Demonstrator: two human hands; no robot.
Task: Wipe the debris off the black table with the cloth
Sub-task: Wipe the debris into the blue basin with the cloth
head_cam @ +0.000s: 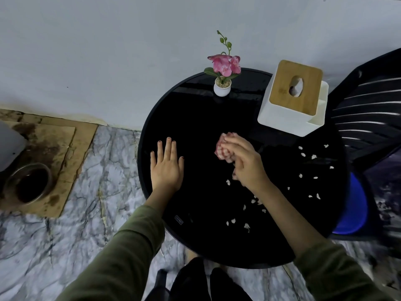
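Note:
A round black table [195, 118] fills the middle of the view. Several small white bits of debris [308, 157] lie scattered over its right and near-right part. My right hand [247, 164] presses a bunched red-and-white checked cloth [222, 148] onto the table's middle, just left of the debris. My left hand [167, 168] rests flat on the table's left side with fingers spread, holding nothing.
A white tissue box with a wooden lid [293, 98] stands at the table's back right. A small white pot with a pink flower [222, 83] sits at the back edge. A black chair [368, 109] and a blue bin [353, 205] stand to the right. Cardboard [65, 148] lies on the marble floor at left.

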